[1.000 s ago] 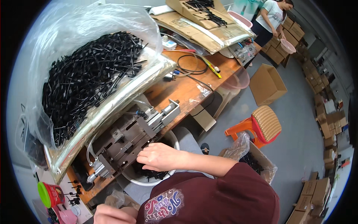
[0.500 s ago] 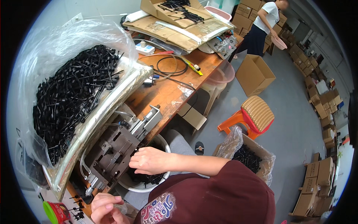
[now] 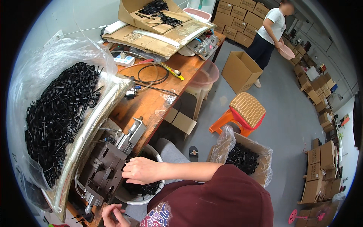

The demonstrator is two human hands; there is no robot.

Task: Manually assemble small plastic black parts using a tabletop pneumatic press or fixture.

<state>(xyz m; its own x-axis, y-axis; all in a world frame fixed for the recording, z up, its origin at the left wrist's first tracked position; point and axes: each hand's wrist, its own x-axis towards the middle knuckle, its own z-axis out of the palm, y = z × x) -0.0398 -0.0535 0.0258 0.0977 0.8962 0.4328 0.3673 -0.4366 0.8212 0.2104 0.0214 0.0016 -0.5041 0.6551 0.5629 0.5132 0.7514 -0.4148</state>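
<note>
My right hand (image 3: 140, 171) reaches over the right side of a dark metal fixture (image 3: 107, 160) with small cylinders and air hoses. Its fingers are bent closed at the fixture's edge, and whatever they hold is hidden. Below that hand, a white basket (image 3: 162, 185) contains thin black plastic pieces (image 3: 141, 189). My left hand (image 3: 114, 216) is low in the picture by the fixture's near end, its fingers loosely bent and apart, with nothing visible in them. A large heap of thin black pieces (image 3: 62, 117) lies in a clear plastic bag (image 3: 56, 49) left of the fixture.
Cables, a power strip (image 3: 124, 59) and flattened cardboard (image 3: 140, 37) lie on the wooden table (image 3: 151, 102). Beyond its right edge are an orange stool (image 3: 247, 109), an open carton (image 3: 242, 72) and a lined box of black pieces (image 3: 242, 159). A person (image 3: 270, 30) carries a pink basin.
The view has shifted, so the table and both hands appear further left. My right hand stays at the fixture's edge. The person with the basin has changed posture slightly.
</note>
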